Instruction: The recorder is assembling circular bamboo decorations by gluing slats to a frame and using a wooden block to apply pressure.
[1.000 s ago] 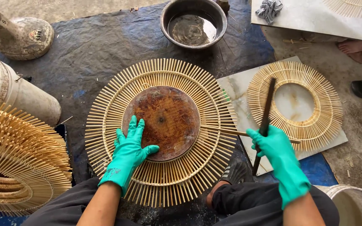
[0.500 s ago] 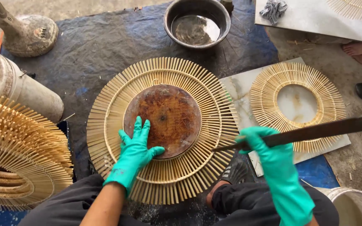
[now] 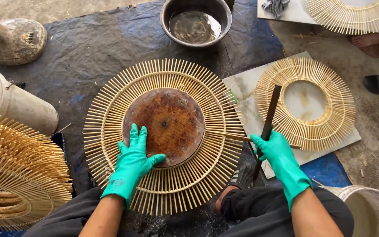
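My left hand (image 3: 132, 164) lies flat on the disc (image 3: 164, 125); my right hand (image 3: 277, 153) grips the blade (image 3: 269, 118); ring (image 3: 163, 136) fully spoked.

A large sunburst ring of bamboo sticks (image 3: 167, 79) lies flat on the dark tarp, with a rusty brown round disc (image 3: 165, 125) sitting in its centre. A long dark blade (image 3: 270, 112) stands nearly upright beside the ring's right edge, its handle end lowest.
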